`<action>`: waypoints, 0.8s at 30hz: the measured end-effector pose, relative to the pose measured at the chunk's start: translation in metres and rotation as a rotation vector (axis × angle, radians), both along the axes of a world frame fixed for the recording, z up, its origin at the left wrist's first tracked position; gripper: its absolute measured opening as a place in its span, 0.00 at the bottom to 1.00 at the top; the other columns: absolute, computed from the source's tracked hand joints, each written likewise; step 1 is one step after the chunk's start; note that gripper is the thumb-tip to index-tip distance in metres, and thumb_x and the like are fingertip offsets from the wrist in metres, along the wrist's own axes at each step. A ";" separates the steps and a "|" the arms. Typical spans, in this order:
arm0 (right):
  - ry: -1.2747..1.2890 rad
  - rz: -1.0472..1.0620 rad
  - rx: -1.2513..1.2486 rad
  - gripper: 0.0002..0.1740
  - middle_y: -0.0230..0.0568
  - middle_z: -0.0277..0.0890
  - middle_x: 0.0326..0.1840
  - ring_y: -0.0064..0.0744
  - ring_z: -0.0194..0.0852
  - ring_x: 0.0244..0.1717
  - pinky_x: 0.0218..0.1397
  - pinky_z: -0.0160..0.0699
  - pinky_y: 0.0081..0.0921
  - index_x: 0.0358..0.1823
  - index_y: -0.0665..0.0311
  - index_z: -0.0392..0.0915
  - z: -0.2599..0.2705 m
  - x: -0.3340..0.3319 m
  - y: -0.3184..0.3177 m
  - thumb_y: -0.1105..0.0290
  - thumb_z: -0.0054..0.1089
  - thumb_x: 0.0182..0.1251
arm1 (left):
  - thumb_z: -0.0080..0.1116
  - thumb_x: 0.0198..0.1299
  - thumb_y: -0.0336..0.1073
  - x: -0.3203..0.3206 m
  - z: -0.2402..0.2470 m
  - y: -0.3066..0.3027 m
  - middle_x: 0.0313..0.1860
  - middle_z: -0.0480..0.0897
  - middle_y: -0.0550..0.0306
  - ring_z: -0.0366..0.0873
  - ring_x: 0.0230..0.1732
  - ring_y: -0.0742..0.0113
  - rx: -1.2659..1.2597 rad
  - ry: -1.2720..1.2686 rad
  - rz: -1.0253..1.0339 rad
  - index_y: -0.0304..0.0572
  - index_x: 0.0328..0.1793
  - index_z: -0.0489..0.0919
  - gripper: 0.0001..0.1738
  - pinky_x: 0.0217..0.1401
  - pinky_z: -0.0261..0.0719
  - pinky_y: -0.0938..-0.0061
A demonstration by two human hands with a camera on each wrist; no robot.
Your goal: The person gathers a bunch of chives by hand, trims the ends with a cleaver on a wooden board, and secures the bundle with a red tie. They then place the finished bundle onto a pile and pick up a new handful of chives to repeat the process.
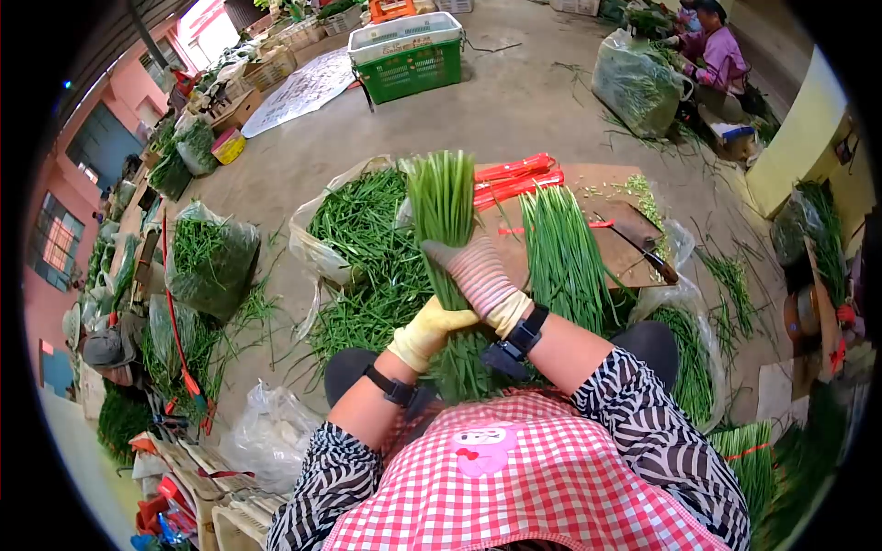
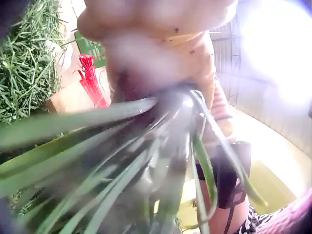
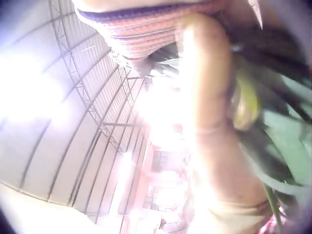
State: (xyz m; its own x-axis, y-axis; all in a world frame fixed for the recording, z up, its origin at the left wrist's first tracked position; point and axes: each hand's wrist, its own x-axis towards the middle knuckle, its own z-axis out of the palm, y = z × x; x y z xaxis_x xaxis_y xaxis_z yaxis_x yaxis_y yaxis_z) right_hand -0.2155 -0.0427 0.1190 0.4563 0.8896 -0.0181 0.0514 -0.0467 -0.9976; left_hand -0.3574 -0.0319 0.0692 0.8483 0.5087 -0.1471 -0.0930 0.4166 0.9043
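Observation:
A thick bunch of green stalks [image 1: 442, 197] stands upright before the person, pale ends up. The right hand [image 1: 478, 275], in a striped glove, grips it around the middle. Below, the left hand [image 1: 432, 332], in a yellow glove, is curled round its lower part; leaves [image 2: 117, 161] fan out beneath that hand in the left wrist view. In the right wrist view the yellow-gloved left hand [image 3: 207, 87] wraps the leaves below the striped right hand [image 3: 141, 34]. A second bunch [image 1: 560, 248] lies on the board, beside red strips [image 1: 514, 179].
The brown board [image 1: 634, 257] carries a dark-handled knife [image 1: 657, 264] and cut bits. Left of it is an open bag of loose greens [image 1: 363, 225]; a long bag of greens [image 1: 680, 358] lies at the right. A green crate [image 1: 413, 72] stands beyond. Another person [image 1: 719, 57] sits at the back right.

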 end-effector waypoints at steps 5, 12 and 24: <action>0.439 0.257 0.422 0.39 0.42 0.81 0.64 0.32 0.80 0.61 0.66 0.81 0.33 0.77 0.63 0.67 -0.006 0.041 0.010 0.62 0.76 0.69 | 0.69 0.60 0.28 -0.030 -0.011 0.026 0.44 0.83 0.52 0.85 0.36 0.59 -0.141 -0.049 -0.178 0.32 0.78 0.68 0.39 0.59 0.87 0.52; 0.181 0.252 0.103 0.33 0.43 0.86 0.57 0.33 0.85 0.52 0.57 0.87 0.33 0.71 0.67 0.75 0.021 0.085 0.010 0.63 0.76 0.68 | 0.76 0.55 0.35 -0.057 -0.034 0.048 0.48 0.83 0.50 0.80 0.30 0.61 -0.156 -0.071 -0.263 0.35 0.79 0.70 0.44 0.48 0.84 0.56; -0.559 -0.059 0.105 0.18 0.40 0.85 0.34 0.26 0.82 0.33 0.41 0.82 0.27 0.52 0.67 0.84 0.014 0.080 0.004 0.62 0.67 0.68 | 0.74 0.51 0.36 -0.064 -0.024 0.040 0.31 0.83 0.50 0.80 0.29 0.59 -0.172 -0.034 -0.188 0.29 0.57 0.82 0.28 0.47 0.84 0.61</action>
State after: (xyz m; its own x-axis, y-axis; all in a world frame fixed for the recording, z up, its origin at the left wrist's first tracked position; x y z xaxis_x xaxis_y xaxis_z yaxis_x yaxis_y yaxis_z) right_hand -0.1359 -0.0384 0.1329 0.4204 0.8462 0.3275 0.5727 0.0324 -0.8191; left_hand -0.4212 0.0083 0.0453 0.9314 0.3119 -0.1878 -0.0287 0.5771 0.8162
